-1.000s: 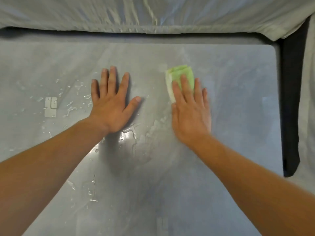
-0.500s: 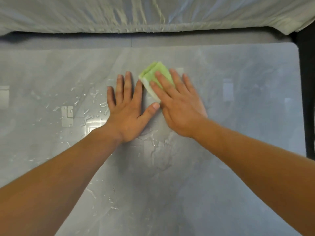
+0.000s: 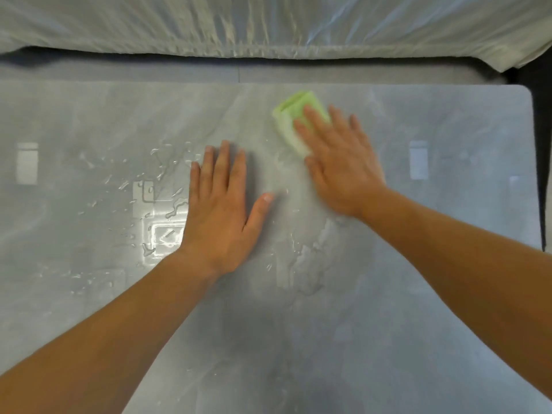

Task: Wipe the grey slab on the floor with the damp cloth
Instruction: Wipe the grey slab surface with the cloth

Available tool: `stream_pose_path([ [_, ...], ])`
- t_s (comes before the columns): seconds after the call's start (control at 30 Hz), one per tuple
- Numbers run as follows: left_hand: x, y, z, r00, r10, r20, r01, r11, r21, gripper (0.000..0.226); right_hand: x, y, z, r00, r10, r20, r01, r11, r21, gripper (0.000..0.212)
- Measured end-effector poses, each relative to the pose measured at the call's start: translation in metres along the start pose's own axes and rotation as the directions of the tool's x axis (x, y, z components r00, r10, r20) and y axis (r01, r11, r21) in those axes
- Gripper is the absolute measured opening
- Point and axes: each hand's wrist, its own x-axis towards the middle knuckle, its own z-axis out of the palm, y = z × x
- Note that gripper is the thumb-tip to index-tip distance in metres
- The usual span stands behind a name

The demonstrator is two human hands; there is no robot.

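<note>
Cloth (image 3: 291, 121) on slab (image 3: 418, 294), right of left hand (image 3: 221, 216), sheeting (image 3: 268, 22) behind

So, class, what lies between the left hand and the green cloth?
Just bare, wet slab between the left hand and the cloth, as the head view shows.

Left hand (image 3: 221, 210): palm down, flat, fingers straight, thumb spread.
Right hand (image 3: 337, 165): palm down, fingers straight, slightly blurred.
Forearms (image 3: 119, 339): bare, stretched forward.

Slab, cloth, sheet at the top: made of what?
Slab: looks like polished stone or stone-look tile; grey veining, glossy reflections, water beading on it. Cloth: soft light-green fabric, possibly microfibre, folded in layers. Sheet: thin translucent plastic film, judging by its shiny creases.
</note>
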Motion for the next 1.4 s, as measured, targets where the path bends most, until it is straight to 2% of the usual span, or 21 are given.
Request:
stream_pose_path([
  [0.07,-0.013,-0.009,0.003,0.999,-0.02,0.031,0.018,0.998,0.061,0.077,0.023,0.005,-0.005,0.945,0.323,-0.053,-0.317,0.944,0.097,0.06],
  [0.13,-0.021,-0.013,0.006,0.998,-0.042,0.039,0.039,0.997,0.068,0.077,0.029,-0.022,-0.005,0.875,0.477,-0.079,-0.464,0.874,0.146,0.061],
  [0.17,-0.023,-0.013,0.007,0.999,-0.044,0.028,0.042,0.998,0.044,0.077,0.023,-0.04,-0.001,0.898,0.431,-0.083,-0.419,0.899,0.128,0.062],
  [0.23,-0.023,-0.013,0.007,0.999,-0.043,0.014,0.043,0.999,-0.015,0.076,-0.008,-0.07,0.01,0.989,0.139,-0.042,-0.136,0.989,0.055,0.061],
  [0.3,-0.022,-0.013,0.008,0.999,-0.04,0.025,0.041,0.999,-0.017,0.077,-0.039,-0.067,0.015,0.992,-0.116,0.045,0.116,0.993,-0.007,0.058],
  [0.33,-0.023,-0.014,0.008,0.999,-0.037,0.034,0.037,0.999,0.001,0.078,-0.041,-0.053,0.013,0.987,-0.153,0.056,0.154,0.988,-0.012,0.057],
  [0.37,-0.023,-0.015,0.009,0.998,-0.033,0.045,0.032,0.999,0.021,0.078,-0.036,-0.036,0.01,0.992,-0.121,0.031,0.121,0.993,-0.008,0.056],
  [0.43,-0.023,-0.017,0.011,0.998,-0.018,0.06,0.015,0.998,0.056,0.078,-0.016,-0.006,0.003,0.993,0.117,-0.024,-0.116,0.992,0.042,0.056],
  [0.53,-0.022,-0.018,0.012,0.998,-0.009,0.061,0.005,0.998,0.063,0.078,-0.008,-0.022,0.001,0.911,0.407,-0.061,-0.397,0.908,0.133,0.058],
  [0.6,-0.024,-0.019,0.01,0.999,0.006,0.039,-0.007,0.999,0.044,0.075,-0.038,-0.06,0.015,0.948,0.311,-0.074,-0.304,0.948,0.089,0.059],
  [0.7,-0.038,-0.019,0.01,0.999,0.047,-0.019,-0.046,0.998,0.031,0.069,-0.091,-0.07,0.029,0.997,-0.079,0.015,0.079,0.996,0.032,0.057],
  [0.73,-0.044,-0.019,0.011,0.998,0.055,-0.035,-0.054,0.998,0.032,0.067,-0.092,-0.055,0.028,0.992,-0.122,0.015,0.122,0.992,0.029,0.056],
  [0.77,-0.05,-0.02,0.013,0.997,0.06,-0.038,-0.058,0.998,0.038,0.066,-0.09,-0.04,0.026,0.998,-0.069,-0.002,0.069,0.997,0.042,0.056],
  [0.83,-0.061,-0.02,0.019,0.998,0.054,-0.021,-0.053,0.998,0.045,0.066,-0.082,-0.017,0.018,0.975,0.218,-0.046,-0.211,0.97,0.119,0.057],
  [0.93,-0.074,-0.02,0.025,1.0,0.018,-0.007,-0.018,0.999,0.028,0.065,-0.083,-0.042,0.022,0.849,0.519,-0.099,-0.488,0.843,0.227,0.06],
  [1.0,-0.079,-0.02,0.027,1.0,0.022,-0.017,-0.022,1.0,0.008,0.064,-0.102,-0.084,0.033,0.862,0.494,-0.113,-0.464,0.858,0.219,0.061],
  [1.07,-0.079,-0.022,0.028,0.999,0.032,-0.03,-0.032,0.999,0.0,0.063,-0.127,-0.109,0.042,0.944,0.32,-0.082,-0.305,0.939,0.159,0.058],
  [1.17,-0.079,-0.028,0.029,0.998,0.064,-0.018,-0.064,0.998,0.018,0.062,-0.121,-0.081,0.038,0.988,0.138,-0.07,-0.13,0.986,0.105,0.056],
  [1.23,-0.08,-0.031,0.03,0.996,0.083,-0.009,-0.083,0.996,0.033,0.062,-0.091,-0.052,0.028,0.962,0.25,-0.113,-0.236,0.964,0.121,0.058],
  [1.33,-0.079,-0.032,0.03,0.997,0.083,-0.008,-0.082,0.996,0.044,0.061,-0.064,-0.041,0.02,0.855,0.505,-0.114,-0.471,0.85,0.236,0.059],
  [1.4,-0.079,-0.031,0.028,0.997,0.076,-0.011,-0.076,0.997,0.033,0.062,-0.081,-0.069,0.026,0.837,0.534,-0.123,-0.494,0.832,0.252,0.061],
])
